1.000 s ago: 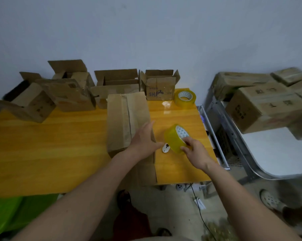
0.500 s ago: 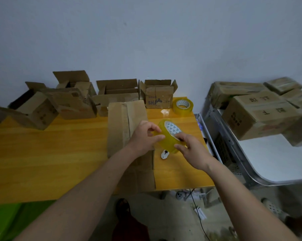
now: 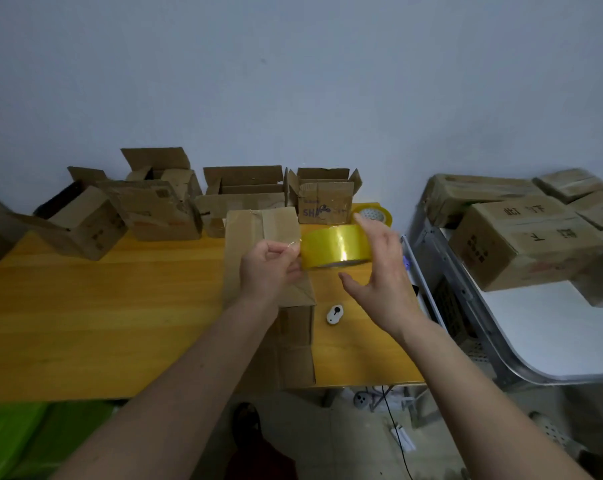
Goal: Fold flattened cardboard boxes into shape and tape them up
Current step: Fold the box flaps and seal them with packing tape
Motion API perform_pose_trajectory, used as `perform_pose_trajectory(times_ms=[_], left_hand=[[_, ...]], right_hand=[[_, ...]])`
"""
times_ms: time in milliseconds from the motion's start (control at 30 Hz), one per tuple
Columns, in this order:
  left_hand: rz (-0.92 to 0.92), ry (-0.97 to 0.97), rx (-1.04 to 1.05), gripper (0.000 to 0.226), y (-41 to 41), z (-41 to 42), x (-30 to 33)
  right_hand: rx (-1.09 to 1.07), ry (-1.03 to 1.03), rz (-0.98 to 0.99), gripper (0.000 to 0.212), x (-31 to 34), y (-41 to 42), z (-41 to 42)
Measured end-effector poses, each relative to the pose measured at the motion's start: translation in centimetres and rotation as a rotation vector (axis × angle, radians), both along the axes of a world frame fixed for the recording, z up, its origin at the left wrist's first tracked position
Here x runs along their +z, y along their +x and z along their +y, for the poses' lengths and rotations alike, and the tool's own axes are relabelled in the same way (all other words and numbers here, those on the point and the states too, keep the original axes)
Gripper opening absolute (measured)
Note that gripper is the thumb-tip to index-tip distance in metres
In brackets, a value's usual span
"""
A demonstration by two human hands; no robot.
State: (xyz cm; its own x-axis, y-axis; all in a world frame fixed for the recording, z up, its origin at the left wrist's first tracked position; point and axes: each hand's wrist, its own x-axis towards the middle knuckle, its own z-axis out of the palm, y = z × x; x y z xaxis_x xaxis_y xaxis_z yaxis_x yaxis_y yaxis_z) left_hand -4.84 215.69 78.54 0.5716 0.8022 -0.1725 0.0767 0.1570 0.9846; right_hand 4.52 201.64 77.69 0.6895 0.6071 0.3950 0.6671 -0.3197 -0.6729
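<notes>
Yellow wooden table (image 3: 120,306), blue-grey wall (image 3: 293,81) behind.

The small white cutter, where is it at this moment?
In the head view the small white cutter lies on the wooden table, right of the flattened cardboard box, below the right hand.

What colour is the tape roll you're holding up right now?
Translucent yellow, glossy. The tape roll shows best in the head view, held between the left hand and right hand.

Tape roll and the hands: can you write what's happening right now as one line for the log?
step: pulling tape free | left hand: pinches tape end | right hand: holds tape roll | flattened box: on table, untaped
</notes>
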Motion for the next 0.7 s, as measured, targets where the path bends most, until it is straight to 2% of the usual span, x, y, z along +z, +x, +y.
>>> perform_pose_trajectory(times_ms=[133, 267, 333, 433, 600, 700], left_hand=[[-0.018, -0.218, -0.092, 0.019, -0.6, -0.6, 0.0], [-0.042, -0.337, -0.108, 0.014, -0.9, -0.7, -0.1], [-0.002, -0.307, -0.085, 0.008, -0.9, -0.8, -0.5], [0.081, -0.231, -0.018, 0.005, -1.2, -0.6, -1.1], [0.111, -0.194, 0.027, 0.007, -2.5, 0.8, -1.6], [0.098, -0.206, 0.041, 0.012, -2.9, 0.5, -1.9]], right_hand=[[-0.075, 0.364, 0.436, 0.073, -0.4, 0.5, 0.6], [0.068, 0.516, 0.808, 0.035, -1.5, 0.2, 1.1], [0.079, 0.474, 0.825, 0.030, -1.8, -0.1, 1.5], [0.075, 0.391, 0.742, 0.032, -2.0, 0.3, 1.4], [-0.068, 0.237, 0.576, 0.030, -2.9, 1.6, -0.3], [-0.108, 0.265, 0.542, 0.032, -3.5, 1.4, -0.1]])
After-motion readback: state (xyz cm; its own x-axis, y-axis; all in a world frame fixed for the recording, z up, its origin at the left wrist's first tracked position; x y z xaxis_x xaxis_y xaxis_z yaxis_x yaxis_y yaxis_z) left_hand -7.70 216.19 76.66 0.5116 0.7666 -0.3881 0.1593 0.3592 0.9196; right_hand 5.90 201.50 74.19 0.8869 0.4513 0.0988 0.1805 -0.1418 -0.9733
